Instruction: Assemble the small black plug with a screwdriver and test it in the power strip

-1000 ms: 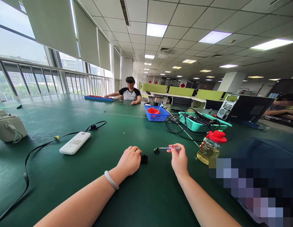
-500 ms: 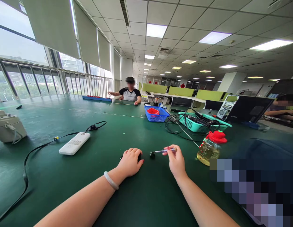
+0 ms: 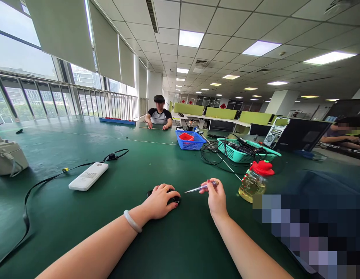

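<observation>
My left hand (image 3: 160,200) lies on the green table (image 3: 180,240), its fingers curled over a small black part (image 3: 172,200) that shows only at the edges. A pale bangle sits on that wrist. My right hand (image 3: 215,198) pinches a thin screwdriver (image 3: 199,188) with a clear purple handle. Its metal tip points left, close to my left fingers. No small black piece shows at the tip.
A glass jar with a red lid (image 3: 254,181) stands right of my right hand. A white power strip (image 3: 88,176) with black cable (image 3: 49,179) lies at left, a beige box (image 3: 8,158) far left. Blue basket (image 3: 190,140), teal basket (image 3: 240,152), computer case (image 3: 296,134) behind. A person (image 3: 159,115) sits far across; another at right.
My left hand slid right and closed over the black part. My right hand carried the screwdriver leftward, and the small black piece at its tip is gone from sight.
</observation>
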Motion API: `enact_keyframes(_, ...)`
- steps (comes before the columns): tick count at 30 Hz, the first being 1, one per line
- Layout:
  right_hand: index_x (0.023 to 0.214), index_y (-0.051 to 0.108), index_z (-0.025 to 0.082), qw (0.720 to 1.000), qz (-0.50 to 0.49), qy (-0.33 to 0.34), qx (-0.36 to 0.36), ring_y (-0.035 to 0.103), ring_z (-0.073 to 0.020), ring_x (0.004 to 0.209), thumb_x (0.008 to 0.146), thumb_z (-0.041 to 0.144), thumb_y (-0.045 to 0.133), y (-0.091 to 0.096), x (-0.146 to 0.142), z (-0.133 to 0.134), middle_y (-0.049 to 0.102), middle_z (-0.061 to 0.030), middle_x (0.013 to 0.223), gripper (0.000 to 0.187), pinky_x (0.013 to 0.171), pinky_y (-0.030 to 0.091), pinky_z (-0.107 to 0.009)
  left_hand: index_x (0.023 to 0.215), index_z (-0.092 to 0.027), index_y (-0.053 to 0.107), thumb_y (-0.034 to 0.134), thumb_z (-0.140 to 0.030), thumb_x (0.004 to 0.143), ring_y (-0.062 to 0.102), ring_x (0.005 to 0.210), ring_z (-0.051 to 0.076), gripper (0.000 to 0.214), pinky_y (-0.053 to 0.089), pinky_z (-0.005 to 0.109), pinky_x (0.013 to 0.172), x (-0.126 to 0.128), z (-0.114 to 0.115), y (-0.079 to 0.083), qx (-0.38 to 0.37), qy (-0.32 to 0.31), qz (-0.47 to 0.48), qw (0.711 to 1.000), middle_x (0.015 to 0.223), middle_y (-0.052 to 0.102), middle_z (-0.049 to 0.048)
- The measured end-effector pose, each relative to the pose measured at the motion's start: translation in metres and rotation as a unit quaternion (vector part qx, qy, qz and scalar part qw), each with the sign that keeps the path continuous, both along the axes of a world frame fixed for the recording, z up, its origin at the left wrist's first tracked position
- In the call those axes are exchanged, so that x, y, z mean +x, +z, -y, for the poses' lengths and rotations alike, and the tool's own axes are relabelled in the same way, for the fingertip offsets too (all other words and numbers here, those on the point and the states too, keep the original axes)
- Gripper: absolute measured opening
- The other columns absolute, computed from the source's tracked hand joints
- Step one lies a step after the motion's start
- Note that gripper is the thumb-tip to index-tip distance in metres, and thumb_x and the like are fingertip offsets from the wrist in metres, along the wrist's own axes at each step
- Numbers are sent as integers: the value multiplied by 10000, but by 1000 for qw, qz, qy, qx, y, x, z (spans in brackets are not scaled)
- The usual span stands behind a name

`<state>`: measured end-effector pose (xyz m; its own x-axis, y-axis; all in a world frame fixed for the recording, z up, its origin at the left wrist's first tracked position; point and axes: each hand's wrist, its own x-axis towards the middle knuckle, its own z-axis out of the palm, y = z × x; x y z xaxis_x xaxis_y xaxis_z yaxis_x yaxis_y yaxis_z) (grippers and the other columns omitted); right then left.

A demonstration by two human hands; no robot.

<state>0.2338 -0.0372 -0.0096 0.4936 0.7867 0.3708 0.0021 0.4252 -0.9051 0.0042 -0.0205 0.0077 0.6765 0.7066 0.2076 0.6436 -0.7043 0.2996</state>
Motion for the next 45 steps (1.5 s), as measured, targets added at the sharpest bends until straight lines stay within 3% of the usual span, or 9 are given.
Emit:
enact_keyframes(5,873,496,223,1000,-1,4,0,611,-137,506,815,502,629,-2,-2,-1,654,25,701,315,601,510,-298,1112,-341,631,548,-396,892,499,1095,244,242,386,452,1003,-1,0,-1,-8,3,12,1000,1116,579,28)
enact_keyframes(10,849,494,225,1000,11,-7,-4,605,-135,500,815,495,619,-3,-4,0,646,32,685,300,606,497,-296,1105,-321,629,542,-401,897,505,1082,247,240,411,441,975,-3,5,0,-21,45,12,999,1111,586,36)
enact_keyframes(15,860,499,229,999,15,-24,-16,604,-139,487,799,485,627,-6,-3,0,649,37,673,293,597,487,-295,1105,-325,629,553,-411,887,506,1080,247,247,401,453,990,-18,18,4,-30,41,-1,999,1109,583,39)
enact_keyframes(18,868,500,231,999,19,-21,-19,609,-139,495,816,469,609,-6,-2,1,647,38,670,267,603,494,-293,1103,-320,625,566,-390,873,510,1075,239,248,412,432,987,-45,30,8,-38,30,2,999,1115,578,34)
enact_keyframes(21,862,495,229,1000,23,-10,-16,606,-135,483,823,475,601,-6,-3,0,646,37,671,271,593,497,-290,1091,-309,635,532,-395,886,524,1066,225,245,432,393,981,-89,37,8,-38,39,9,998,1111,581,37)
enact_keyframes(27,852,501,226,1000,26,-2,-6,603,-139,477,809,513,619,-5,-4,-1,642,32,672,313,557,503,-286,1126,-270,646,469,-490,880,560,1088,254,375,440,416,1001,-197,24,4,-4,165,-1,986,1137,634,67)
enact_keyframes(31,845,505,224,1000,26,-2,-6,599,-140,472,810,513,622,-2,-5,0,643,31,662,313,540,503,-286,1115,-236,661,434,-544,855,563,1141,273,462,415,421,1042,-247,12,5,16,241,-14,970,1164,661,76)
enact_keyframes(35,846,507,222,1000,28,-8,-4,598,-141,467,812,510,621,-2,-5,1,644,31,658,311,540,506,-291,1099,-218,672,425,-550,833,562,1170,294,492,399,440,1060,-264,6,8,40,289,-14,956,1183,677,90)
enact_keyframes(45,843,500,223,1000,26,-7,-9,591,-132,459,806,507,633,-5,-3,-2,641,38,656,316,533,500,-285,1192,-206,626,392,-498,846,573,1168,298,509,448,414,996,-267,9,9,78,358,5,930,1242,641,117)
